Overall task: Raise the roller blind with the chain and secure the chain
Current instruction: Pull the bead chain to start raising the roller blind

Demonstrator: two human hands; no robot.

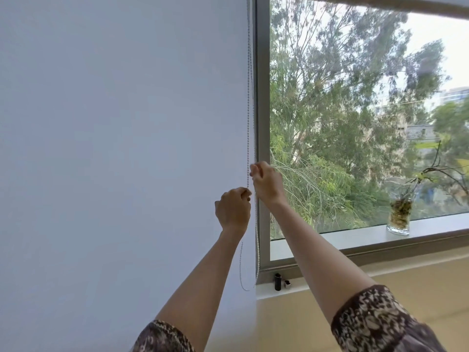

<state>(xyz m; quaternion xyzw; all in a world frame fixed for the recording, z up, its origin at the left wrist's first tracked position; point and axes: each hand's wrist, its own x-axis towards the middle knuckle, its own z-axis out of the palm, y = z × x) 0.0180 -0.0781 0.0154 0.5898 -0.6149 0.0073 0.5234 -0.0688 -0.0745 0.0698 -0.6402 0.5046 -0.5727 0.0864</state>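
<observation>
Gripping the bead chain (248, 123) at two heights, both hands work beside the left edge of the window frame (262, 123). The left hand (233, 208) sits lower, its fingers (243, 193) curled together and clamped on the left strand of the chain, knuckles turned toward the white wall (114, 135). The right hand (266, 181) is higher and just beside the frame, its fingers (256, 170) closed in a fist around the right strand. The two hands are near each other but apart. The chain runs down from the top of the view along the seam between wall and frame, passes through both fists, and hangs below them in a loose loop (247, 288) whose bottom ends just above the sill's left end. The roller blind (380, 3) shows only as a dark strip along the top edge of the window, so nearly all of the glass is uncovered and trees fill the view outside. On the window sill (330, 240), far to the right, a clear glass vase (399, 217) holds a plant cutting with roots and thin stems. On the lower ledge (281, 292) below the frame, near the chain's loop, a small black object (278, 282) stands upright with a smaller piece just beside it. Patterned sleeves (375, 323) cover both upper arms.
</observation>
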